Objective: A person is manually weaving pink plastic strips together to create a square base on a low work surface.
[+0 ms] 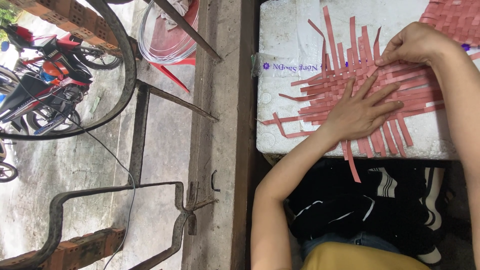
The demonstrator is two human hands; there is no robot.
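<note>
Pressing flat: left hand [361, 111], fingers spread open, palm down on a woven mat of pink strips [350, 87]. Right hand [410, 44] pinches one strip at the mat's upper edge. Mat lies on one white foam box [280, 125], loose strip ends fanning out all round. Clear plastic bag [285, 67] with purple print sits at the box's left edge. Second pink woven piece [450, 17] at top right corner. One red plastic chair [175, 55] and parked motorbikes [40, 80] far left.
</note>
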